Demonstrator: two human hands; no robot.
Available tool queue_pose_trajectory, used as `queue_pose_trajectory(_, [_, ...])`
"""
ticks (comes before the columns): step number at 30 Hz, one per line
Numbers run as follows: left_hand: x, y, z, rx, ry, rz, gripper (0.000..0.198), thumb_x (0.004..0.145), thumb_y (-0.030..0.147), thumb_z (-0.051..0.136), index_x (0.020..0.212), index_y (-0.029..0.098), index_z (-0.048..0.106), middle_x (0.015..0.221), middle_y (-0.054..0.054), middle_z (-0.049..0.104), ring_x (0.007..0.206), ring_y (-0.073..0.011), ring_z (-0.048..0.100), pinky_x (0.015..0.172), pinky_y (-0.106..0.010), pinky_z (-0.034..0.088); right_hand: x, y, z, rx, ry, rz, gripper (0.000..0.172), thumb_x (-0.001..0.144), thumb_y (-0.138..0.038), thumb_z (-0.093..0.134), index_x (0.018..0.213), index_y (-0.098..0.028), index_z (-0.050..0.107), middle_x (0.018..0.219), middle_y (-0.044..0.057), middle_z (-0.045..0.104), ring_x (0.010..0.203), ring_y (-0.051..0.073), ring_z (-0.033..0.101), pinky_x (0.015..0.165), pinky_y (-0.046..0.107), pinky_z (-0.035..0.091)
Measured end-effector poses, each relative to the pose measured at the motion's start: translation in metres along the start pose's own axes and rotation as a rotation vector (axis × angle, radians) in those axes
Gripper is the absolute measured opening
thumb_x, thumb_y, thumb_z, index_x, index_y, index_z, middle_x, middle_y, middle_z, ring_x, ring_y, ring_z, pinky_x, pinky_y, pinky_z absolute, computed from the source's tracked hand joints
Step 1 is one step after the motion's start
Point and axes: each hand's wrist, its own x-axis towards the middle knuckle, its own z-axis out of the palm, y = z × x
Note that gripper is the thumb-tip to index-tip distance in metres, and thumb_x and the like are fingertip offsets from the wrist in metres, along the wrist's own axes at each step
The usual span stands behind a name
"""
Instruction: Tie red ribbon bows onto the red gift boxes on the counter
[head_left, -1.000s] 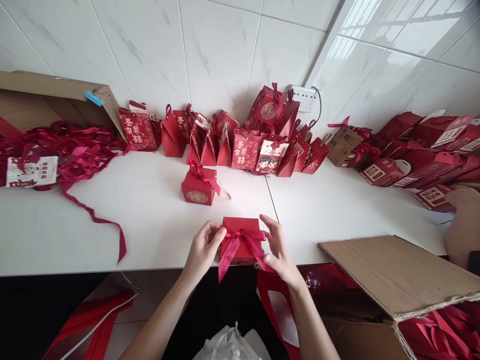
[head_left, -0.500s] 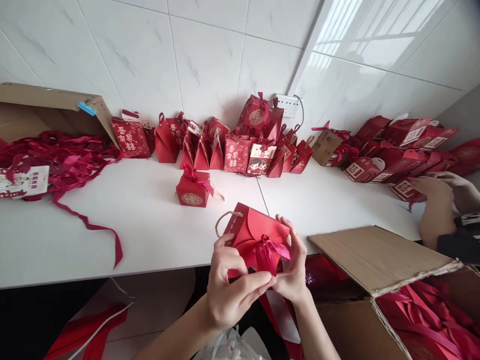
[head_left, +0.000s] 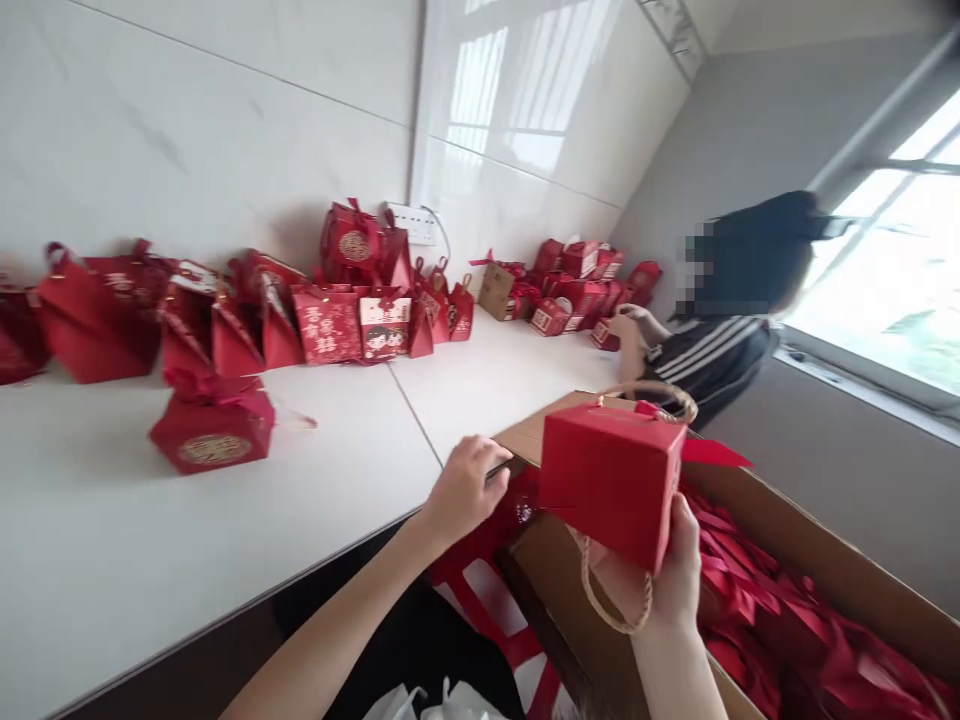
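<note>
My right hand (head_left: 679, 560) holds a red gift box (head_left: 604, 480) from below and behind, raised above an open cardboard carton (head_left: 810, 530). One twisted rope handle stands over the box's top and another loops down beneath it. My left hand (head_left: 472, 485), fingers curled, grips the near corner of the carton's flap (head_left: 532, 430) at the table edge. Red ribbons and red boxes (head_left: 795, 625) fill the carton. A finished-looking gift box with a bow and gold emblem (head_left: 217, 430) sits on the table to the left.
Red gift bags and boxes (head_left: 326, 325) line the white table (head_left: 352, 430) along the tiled wall, below a power strip (head_left: 412, 223). Farther right, a person in a dark striped sleeve (head_left: 712, 350) handles stacked red boxes (head_left: 577, 290). A red stool (head_left: 480, 590) stands below.
The view has swung right. The gift box has moved right, from both hands into my right hand alone, over the carton. My left hand has left it for the carton's flap.
</note>
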Motion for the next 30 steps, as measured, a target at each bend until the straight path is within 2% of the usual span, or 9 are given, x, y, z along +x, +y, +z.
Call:
queue_pose_trajectory(4, [-0.004, 0.025, 0.066, 0.008, -0.234, 0.345, 0.036, 0.087, 0.024, 0.049, 0.122, 0.018, 0.050, 0.128, -0.009, 0.055, 0.126, -0.0237, 0.044, 0.105, -0.040, 0.034, -0.003, -0.022, -0.024, 0.142, 0.022, 0.174, 0.048, 0.086, -0.059, 0.035, 0.106, -0.026, 0.062, 0.113, 0.007, 0.067, 0.110, 0.029, 0.060, 0.087, 0.049, 0.053])
queue_pose_trajectory(7, [-0.008, 0.036, 0.093, 0.034, -0.284, 0.368, 0.041, 0.083, 0.034, 0.056, 0.121, 0.019, 0.051, 0.128, -0.010, 0.055, 0.130, -0.0292, 0.038, 0.104, -0.045, 0.030, -0.009, -0.031, -0.051, 0.012, 0.070, 0.073, 0.050, 0.086, -0.062, 0.033, 0.106, -0.026, 0.062, 0.112, 0.007, 0.067, 0.106, 0.028, 0.062, 0.086, 0.051, 0.052])
queue_pose_trajectory(11, [-0.009, 0.037, 0.103, 0.015, -0.314, 0.268, 0.026, 0.080, 0.031, 0.058, 0.104, 0.022, 0.058, 0.110, -0.007, 0.062, 0.125, -0.0303, 0.043, 0.098, -0.045, 0.031, -0.022, -0.047, -0.110, -0.633, 0.484, -0.351, 0.053, 0.079, -0.061, 0.047, 0.117, -0.025, 0.054, 0.114, 0.011, 0.060, 0.113, 0.033, 0.054, 0.091, 0.054, 0.048])
queue_pose_trajectory(14, [-0.011, 0.035, 0.103, -0.010, -0.296, 0.225, 0.023, 0.079, 0.024, 0.055, 0.102, 0.022, 0.057, 0.109, -0.006, 0.062, 0.124, -0.0296, 0.043, 0.096, -0.043, 0.031, -0.030, -0.064, -0.169, -1.112, 0.719, -0.545, 0.075, 0.062, -0.051, 0.071, 0.125, -0.018, 0.048, 0.136, 0.019, 0.036, 0.132, 0.040, 0.028, 0.105, 0.059, 0.030])
queue_pose_trajectory(17, [-0.013, 0.033, 0.105, -0.023, -0.284, 0.229, 0.025, 0.079, 0.022, 0.053, 0.103, 0.021, 0.056, 0.111, -0.007, 0.062, 0.124, -0.0303, 0.042, 0.095, -0.043, 0.030, -0.036, -0.079, -0.231, -1.518, 0.654, -0.567, 0.075, 0.061, -0.051, 0.068, 0.122, -0.012, 0.047, 0.133, 0.023, 0.033, 0.127, 0.041, 0.033, 0.102, 0.060, 0.033])
queue_pose_trajectory(20, [-0.013, 0.031, 0.107, -0.020, -0.294, 0.259, 0.025, 0.081, 0.021, 0.049, 0.105, 0.021, 0.055, 0.112, -0.007, 0.062, 0.124, -0.0301, 0.042, 0.094, -0.043, 0.030, -0.040, -0.084, -0.282, -1.503, 0.587, -0.320, 0.078, 0.058, -0.052, 0.066, 0.122, -0.015, 0.042, 0.123, 0.020, 0.044, 0.123, 0.040, 0.040, 0.100, 0.059, 0.036])
queue_pose_trajectory(23, [-0.012, 0.030, 0.108, -0.020, -0.290, 0.272, 0.025, 0.082, 0.021, 0.048, 0.106, 0.021, 0.054, 0.112, -0.008, 0.062, 0.126, -0.0296, 0.041, 0.094, -0.043, 0.030, -0.040, -0.071, -0.310, -1.319, 0.490, -0.053, 0.078, 0.053, -0.045, 0.072, 0.120, -0.018, 0.042, 0.127, 0.019, 0.045, 0.122, 0.038, 0.044, 0.102, 0.055, 0.036])
queue_pose_trajectory(27, [-0.012, 0.031, 0.107, -0.023, -0.273, 0.271, 0.023, 0.081, 0.020, 0.048, 0.104, 0.021, 0.054, 0.111, -0.007, 0.063, 0.126, -0.0301, 0.041, 0.093, -0.042, 0.030, -0.029, -0.041, -0.316, -0.964, 0.386, 0.088, 0.070, 0.049, -0.034, 0.079, 0.111, -0.024, 0.051, 0.127, 0.016, 0.051, 0.117, 0.035, 0.052, 0.094, 0.047, 0.045])
queue_pose_trajectory(30, [-0.013, 0.030, 0.106, -0.018, -0.273, 0.277, 0.022, 0.081, 0.020, 0.048, 0.103, 0.021, 0.054, 0.110, -0.007, 0.063, 0.126, -0.0302, 0.042, 0.093, -0.042, 0.030, -0.019, -0.034, -0.315, -0.733, 0.514, 0.147, 0.055, 0.044, -0.025, 0.082, 0.095, -0.025, 0.060, 0.104, 0.011, 0.064, 0.101, 0.034, 0.062, 0.080, 0.044, 0.052])
